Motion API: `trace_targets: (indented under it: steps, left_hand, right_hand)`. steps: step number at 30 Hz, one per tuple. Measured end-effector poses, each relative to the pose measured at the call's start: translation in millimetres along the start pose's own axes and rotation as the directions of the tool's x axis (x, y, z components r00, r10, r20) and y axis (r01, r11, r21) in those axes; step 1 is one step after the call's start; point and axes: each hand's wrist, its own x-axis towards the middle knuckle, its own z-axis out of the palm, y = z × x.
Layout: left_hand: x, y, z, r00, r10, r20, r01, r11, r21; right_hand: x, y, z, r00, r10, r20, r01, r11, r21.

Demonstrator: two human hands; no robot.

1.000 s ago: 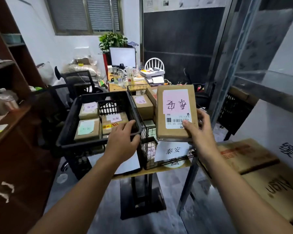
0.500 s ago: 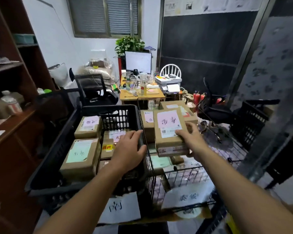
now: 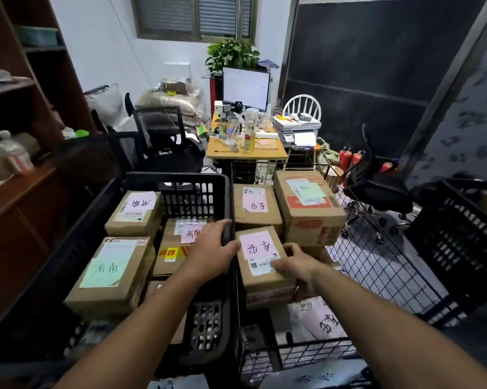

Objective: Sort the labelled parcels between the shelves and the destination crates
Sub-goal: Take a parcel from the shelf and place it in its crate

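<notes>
Parcel [image 3: 260, 249], pink label, in wire basket [image 3: 377, 265] | your right hand [image 3: 297, 269] grips its near edge | your left hand [image 3: 211, 249] rests, fingers relaxed, on black crate [image 3: 175, 178] rim

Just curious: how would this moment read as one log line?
right hand grips pink-label parcel | inside wire basket | left hand rests on black crate
</notes>
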Motion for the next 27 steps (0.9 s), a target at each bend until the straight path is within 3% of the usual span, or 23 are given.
trace_targets:
  steps: [6, 10, 13, 20, 23, 27]
  left_hand:
    - [12, -3, 6, 1.0, -0.021, 0.016, 0.02, 1.0, 0.015]
    - [16, -4, 7, 1.0, -0.006, 0.021, 0.005, 0.999, 0.042]
    - [16, -6, 7, 1.0, 0.001, 0.028, -0.002, 0.998, 0.058]
    - [12, -10, 5, 0.999, 0.007, 0.05, -0.011, 0.997, 0.077]
    - [10, -9, 2, 0.998, 0.022, 0.054, -0.027, 0.997, 0.079]
    - [12, -4, -5, 0.995, 0.083, 0.06, -0.088, 0.993, 0.083]
  right_hand:
    - [18, 10, 3, 0.998, 0.049, 0.046, -0.045, 0.995, -0.085]
    - [31, 17, 10, 0.998, 0.002, -0.057, 0.001, 0.999, 0.054]
    - [34, 18, 20, 0.998, -0.038, -0.056, 0.04, 0.999, 0.032]
    - [30, 21, 25, 0.99, -0.119, -0.077, 0.092, 0.954, -0.286]
    - [21, 12, 26, 0.975, -0.189, -0.114, 0.104, 0.848, -0.52]
    - [4, -2, 22, 0.945, -0.289, -0.154, 0.111, 0.723, -0.682]
